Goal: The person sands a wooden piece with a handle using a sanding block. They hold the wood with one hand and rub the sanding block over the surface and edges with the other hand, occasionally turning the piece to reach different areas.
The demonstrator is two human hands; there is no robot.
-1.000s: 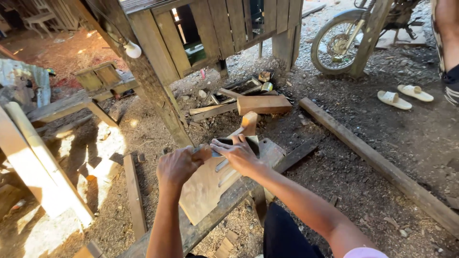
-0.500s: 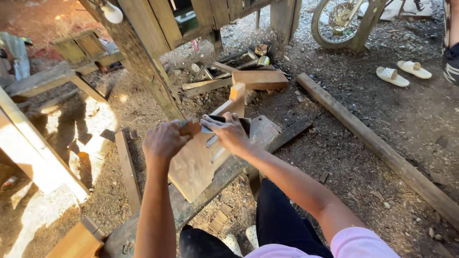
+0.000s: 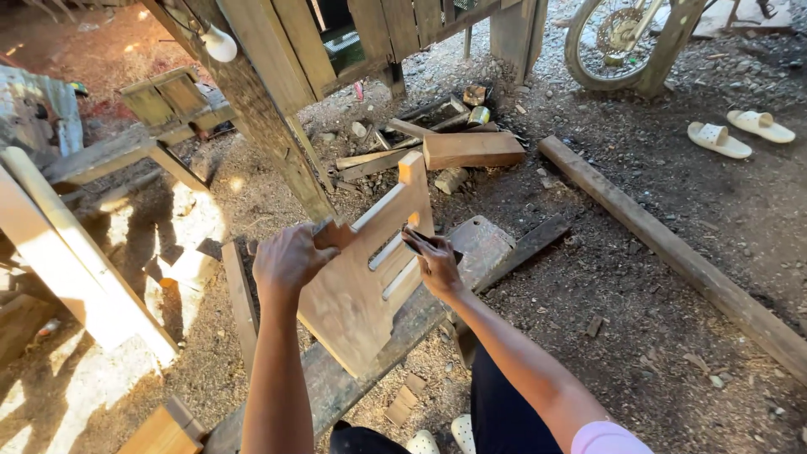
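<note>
Head view: a slotted wooden board point(image 3: 361, 286) is held tilted on a dark plank point(image 3: 336, 387) that serves as the work surface. The long axis of the board runs from its lower end near the body up and away to the right, and its top corner block points toward the scrap wood point(image 3: 471, 150) on the ground beyond.

The left hand point(image 3: 290, 261) is closed around the upper left edge of the board, with the fingers wrapped over the rim. The right hand point(image 3: 435, 262) is set against the right edge, beside the long slots, and is closed on a small dark tool point(image 3: 437, 244). What kind of tool it is cannot be told, since most of it is hidden in the grip.

The slots lie directly left of the right hand, parallel to the long axis of the board. The right hand is the nearer to them; the left hand is placed on the far side of the board face, well apart from the slots.

A thick beam point(image 3: 672, 252) is laid on the dirt to the right. A pair of pale sandals point(image 3: 740, 133) and a motorbike wheel point(image 3: 618, 42) are seen further off. A wooden post point(image 3: 269, 109) stands just behind the board.
</note>
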